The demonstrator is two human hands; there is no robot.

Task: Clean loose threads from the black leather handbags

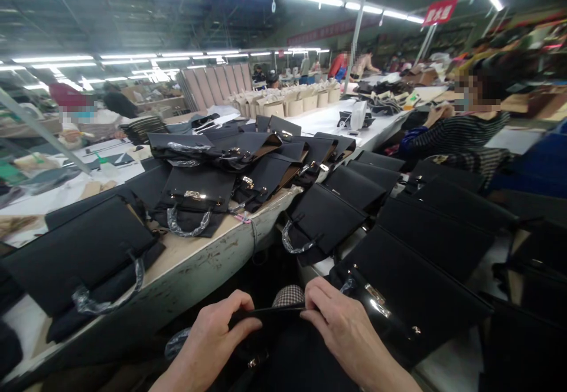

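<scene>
A black handbag lies on my lap, its top edge running between my two hands. My left hand pinches that edge on the left, thumb below and fingers over it. On the right, my right hand grips the same edge between thumb and fingers. Near my left wrist shows a plastic-wrapped handle, and a small metal clasp sits on the bag's dark front. The bag's lower part runs out of view. Close to my right hand rests another black handbag with gold-coloured hardware.
Black handbags crowd the left workbench, many with plastic-wrapped handles. More black bags lie to the right. Cream bags stand in rows farther back. A co-worker in a striped top sits at the right.
</scene>
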